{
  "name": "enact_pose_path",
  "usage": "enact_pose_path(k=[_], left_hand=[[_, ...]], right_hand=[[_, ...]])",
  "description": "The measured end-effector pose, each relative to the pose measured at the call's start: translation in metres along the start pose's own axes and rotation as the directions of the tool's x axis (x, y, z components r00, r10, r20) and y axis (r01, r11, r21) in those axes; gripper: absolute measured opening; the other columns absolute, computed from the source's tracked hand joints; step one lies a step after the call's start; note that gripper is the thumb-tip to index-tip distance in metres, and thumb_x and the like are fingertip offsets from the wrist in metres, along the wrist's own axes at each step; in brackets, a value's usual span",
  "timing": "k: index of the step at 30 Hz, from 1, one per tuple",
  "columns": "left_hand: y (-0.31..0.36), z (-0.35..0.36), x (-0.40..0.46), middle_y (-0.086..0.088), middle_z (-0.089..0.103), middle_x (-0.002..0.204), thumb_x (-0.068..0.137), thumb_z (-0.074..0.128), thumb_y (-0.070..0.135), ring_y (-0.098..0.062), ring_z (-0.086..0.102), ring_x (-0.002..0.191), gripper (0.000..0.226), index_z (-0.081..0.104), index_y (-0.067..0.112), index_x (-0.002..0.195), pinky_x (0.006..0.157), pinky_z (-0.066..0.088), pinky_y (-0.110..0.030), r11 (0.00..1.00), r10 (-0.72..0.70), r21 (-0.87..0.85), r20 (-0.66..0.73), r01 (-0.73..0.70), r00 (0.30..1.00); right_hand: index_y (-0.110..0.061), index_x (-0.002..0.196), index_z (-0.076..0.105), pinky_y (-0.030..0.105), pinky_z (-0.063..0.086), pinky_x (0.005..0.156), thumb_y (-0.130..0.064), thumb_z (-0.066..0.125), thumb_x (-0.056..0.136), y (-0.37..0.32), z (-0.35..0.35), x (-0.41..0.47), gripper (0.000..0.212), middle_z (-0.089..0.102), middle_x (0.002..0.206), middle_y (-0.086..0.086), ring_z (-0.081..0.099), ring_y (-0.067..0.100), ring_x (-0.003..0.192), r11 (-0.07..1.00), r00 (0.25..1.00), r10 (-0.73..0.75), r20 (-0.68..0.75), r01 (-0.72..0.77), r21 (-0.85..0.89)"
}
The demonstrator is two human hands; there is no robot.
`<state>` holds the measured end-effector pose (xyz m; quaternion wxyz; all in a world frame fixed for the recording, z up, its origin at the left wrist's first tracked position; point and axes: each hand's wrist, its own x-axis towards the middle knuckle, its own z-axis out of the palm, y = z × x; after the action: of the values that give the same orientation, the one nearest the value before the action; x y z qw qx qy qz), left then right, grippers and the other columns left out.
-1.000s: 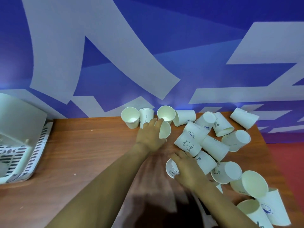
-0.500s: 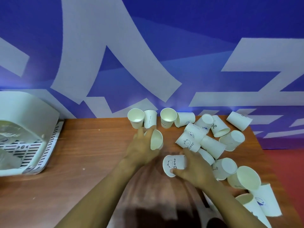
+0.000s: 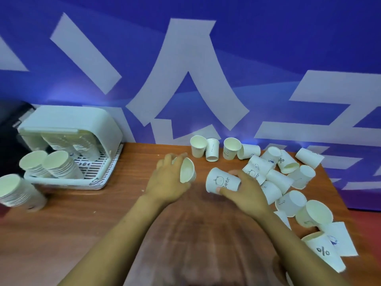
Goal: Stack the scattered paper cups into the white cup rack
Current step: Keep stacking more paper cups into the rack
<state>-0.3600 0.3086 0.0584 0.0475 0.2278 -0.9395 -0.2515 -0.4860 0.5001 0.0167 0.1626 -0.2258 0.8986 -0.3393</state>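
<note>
The left hand point(image 3: 168, 178) grips one paper cup point(image 3: 187, 170) with the fingers curled round its wall; the cup lies on its side in the hand, mouth turned toward the right, above the wooden worktop point(image 3: 99, 219). The right hand point(image 3: 245, 191) grips a second cup, the bear-print cup point(image 3: 223, 181), thumb below and fingers over the top; this cup also lies sideways, its base end pointing left toward the first cup; the two cups are near each other but apart.

The scattered cups point(image 3: 277, 178) lie in a loose pile on the right half of the worktop, most on their sides and several touching; three stand along the back edge, among them an upright cup point(image 3: 198, 145) with its mouth up and an inverted cup point(image 3: 212, 149) just beside it; two cups marked with a percent sign are visible, one point(image 3: 285, 162) in the pile and one point(image 3: 323, 251) at the near right corner.

The white cup rack point(image 3: 68, 129) sits at the left rear of the worktop on a slotted white tray point(image 3: 103, 172); nested cup stacks point(image 3: 61, 145) lean inside it; two further stacks point(image 3: 47, 165) lean at its front, and one separate stack point(image 3: 18, 190) lies on the worktop at the far left; behind stands a blue wall point(image 3: 268, 48) with white shapes.
</note>
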Motion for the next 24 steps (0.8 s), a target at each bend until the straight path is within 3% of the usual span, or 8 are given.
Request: enact_pose_path(k=[4, 6, 9, 12, 15, 18, 24], left_hand=[[-0.018, -0.014, -0.02, 0.0, 0.031, 0.143, 0.082, 0.065, 0.038, -0.023, 0.03, 0.128, 0.077, 0.026, 0.027, 0.148, 0.099, 0.038, -0.033, 1.0, -0.017, 0.002, -0.016, 0.017, 1.0], [-0.029, -0.023, -0.025, 0.0, 0.029, 0.144, 0.082, 0.065, 0.037, -0.022, 0.029, 0.129, 0.079, 0.025, 0.025, 0.149, 0.098, 0.038, -0.033, 1.0, -0.019, 0.002, -0.027, 0.019, 0.999], [-0.047, -0.039, -0.032, 0.0, 0.029, 0.144, 0.083, 0.065, 0.037, -0.023, 0.03, 0.129, 0.079, 0.024, 0.023, 0.15, 0.1, 0.038, -0.033, 1.0, 0.011, -0.001, -0.039, -0.011, 0.999], [-0.072, -0.065, -0.038, -0.001, 0.03, 0.144, 0.084, 0.064, 0.037, -0.025, 0.033, 0.128, 0.078, 0.025, 0.022, 0.15, 0.101, 0.036, -0.034, 0.999, 0.029, -0.012, -0.031, -0.03, 0.999], [-0.107, -0.098, -0.042, -0.003, 0.033, 0.143, 0.081, 0.064, 0.037, -0.027, 0.035, 0.13, 0.08, 0.025, 0.023, 0.15, 0.104, 0.036, -0.037, 1.0, 0.025, -0.018, -0.03, -0.026, 0.999], [-0.153, -0.127, -0.051, -0.003, 0.034, 0.143, 0.079, 0.066, 0.034, -0.028, 0.037, 0.13, 0.081, 0.027, 0.023, 0.149, 0.106, 0.035, -0.037, 1.0, 0.008, -0.025, -0.028, -0.008, 1.0], [-0.233, -0.157, -0.073, -0.001, 0.033, 0.144, 0.078, 0.067, 0.032, -0.025, 0.036, 0.132, 0.08, 0.029, 0.025, 0.148, 0.105, 0.036, -0.036, 0.998, 0.004, -0.055, -0.004, -0.005, 1.0]], right_hand=[[-0.038, 0.1, 0.054, 0.031, 0.049, 0.078, -0.057, 0.075, 0.061, -0.018, 0.014, -0.02, 0.048, 0.06, 0.098, -0.018, 0.057, 0.007, 0.094, 0.999, 1.0, -0.017, -0.01, 0.018, 0.03], [-0.034, 0.112, 0.05, 0.029, 0.045, 0.076, -0.052, 0.076, 0.067, -0.028, 0.02, -0.03, 0.055, 0.057, 0.101, -0.018, 0.055, 0.007, 0.095, 1.0, 1.0, 0.003, 0.002, -0.003, 0.025], [-0.032, 0.138, 0.031, 0.028, 0.041, 0.078, -0.045, 0.075, 0.072, -0.046, 0.028, -0.039, 0.081, 0.055, 0.114, -0.01, 0.053, 0.009, 0.101, 0.999, 1.0, 0.013, 0.004, -0.013, 0.031], [-0.035, 0.145, 0.019, 0.03, 0.044, 0.085, -0.037, 0.077, 0.071, -0.076, 0.044, -0.048, 0.093, 0.05, 0.125, -0.01, 0.052, 0.012, 0.111, 0.998, 0.999, -0.017, -0.028, 0.019, 0.054], [-0.041, 0.142, 0.022, 0.036, 0.048, 0.092, -0.043, 0.074, 0.061, -0.113, 0.07, -0.057, 0.095, 0.047, 0.132, -0.011, 0.051, 0.011, 0.117, 0.997, 0.998, -0.048, -0.05, 0.051, 0.055], [-0.042, 0.132, 0.033, 0.037, 0.049, 0.087, -0.046, 0.07, 0.057, -0.154, 0.105, -0.063, 0.083, 0.051, 0.125, -0.012, 0.052, 0.01, 0.113, 0.995, 0.996, -0.084, -0.039, 0.086, 0.043], [-0.038, 0.132, 0.034, 0.038, 0.049, 0.089, -0.035, 0.077, 0.062, -0.223, 0.172, -0.07, 0.081, 0.053, 0.121, -0.017, 0.052, 0.01, 0.111, 0.993, 0.992, -0.117, -0.047, 0.118, 0.018]])
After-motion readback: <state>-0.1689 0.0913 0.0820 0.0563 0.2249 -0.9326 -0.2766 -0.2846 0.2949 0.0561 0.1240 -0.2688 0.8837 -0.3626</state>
